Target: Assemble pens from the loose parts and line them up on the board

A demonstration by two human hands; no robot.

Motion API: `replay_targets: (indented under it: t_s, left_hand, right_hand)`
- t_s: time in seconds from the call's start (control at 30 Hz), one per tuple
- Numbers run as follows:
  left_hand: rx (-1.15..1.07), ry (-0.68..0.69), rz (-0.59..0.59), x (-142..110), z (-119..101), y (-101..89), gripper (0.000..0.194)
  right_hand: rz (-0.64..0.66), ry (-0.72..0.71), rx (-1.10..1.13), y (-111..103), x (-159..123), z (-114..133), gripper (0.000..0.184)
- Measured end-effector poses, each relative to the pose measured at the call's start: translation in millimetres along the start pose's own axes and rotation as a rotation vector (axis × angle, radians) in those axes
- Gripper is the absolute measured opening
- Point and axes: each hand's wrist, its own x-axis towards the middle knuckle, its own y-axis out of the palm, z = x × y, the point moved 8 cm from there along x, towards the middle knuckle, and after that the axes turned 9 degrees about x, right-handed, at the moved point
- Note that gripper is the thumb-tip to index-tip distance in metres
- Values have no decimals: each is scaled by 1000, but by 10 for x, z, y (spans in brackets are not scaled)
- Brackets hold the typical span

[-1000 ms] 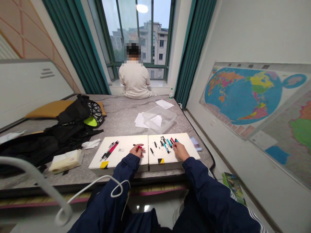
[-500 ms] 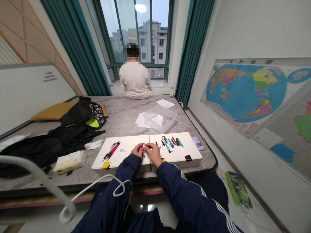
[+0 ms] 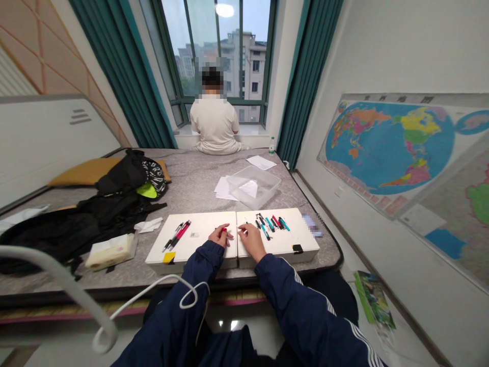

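Note:
My left hand (image 3: 220, 235) is closed around a small red piece (image 3: 223, 230), likely part of a pen, above the left white box (image 3: 204, 224). A short gap to the right, my right hand (image 3: 252, 240) hovers over the right white box (image 3: 284, 242) with thumb and forefinger pinched together. Whatever lies between those fingertips is too small to make out. Beyond the right hand lie several pen parts (image 3: 265, 232) in black, teal and red. On the left box rest a few assembled pens (image 3: 179, 234), red and black.
A clear plastic bin (image 3: 267, 191) stands behind the boxes near white papers (image 3: 225, 188). Left are a tissue pack (image 3: 110, 252) and a black backpack (image 3: 103, 219). A white cable (image 3: 153, 290) crosses my left sleeve. Someone in a white shirt (image 3: 214, 125) sits by the window.
My hands, which met over the red piece, have come apart. The right hand has shifted right, while the red piece stays in the left hand. The camera view has shifted slightly.

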Motion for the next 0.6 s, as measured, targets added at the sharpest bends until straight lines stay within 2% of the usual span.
replay_targets:
  t_s: [0.1, 0.2, 0.4, 0.6]
  left_hand:
    - [-3, 2, -29, 1, -1, -4, 47]
    - [14, 12, -39, 5, 8, -7, 45]
    - [-5, 11, -43, -1, 24, -11, 43]
    - [2, 10, -38, 3, 22, -3, 44]
  right_hand:
    - [50, 62, -281, -355, -11, -202, 18]
    - [184, 135, -469, -532, 0, -385, 16]
    - [436, 165, -676, -472, 49, -443, 17]
    - [566, 50, -744, -351, 63, -337, 22]
